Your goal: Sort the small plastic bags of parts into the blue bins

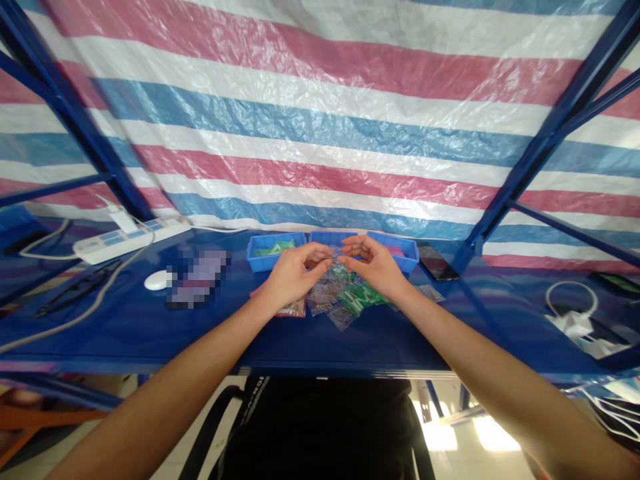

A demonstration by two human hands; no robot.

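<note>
White lettering (256, 395) runs along the person's black clothing (320, 433), turned and too blurred to read surely. One thin, dark, slender piece (330, 257) is between the hands, above the clear plastic packets (342, 318) on the dark blue metal table (320, 350); its long axis runs roughly left to right, one end towards each hand.

The left hand (301, 268) pinches it between thumb and forefinger. The right hand (369, 265) has its fingers loosely curled and spread, thumb and forefinger at the piece's other end; whether they grip it, I cannot tell.

Three blue plastic trays (259, 264) stand in a row behind the hands; the left one holds green pieces (280, 247). The slim green pieces (357, 298) beneath the right hand overlap too much to count, as do the packets. One dark phone (439, 262) lies right of the trays, one white rounded object (157, 280) well to their left.
</note>
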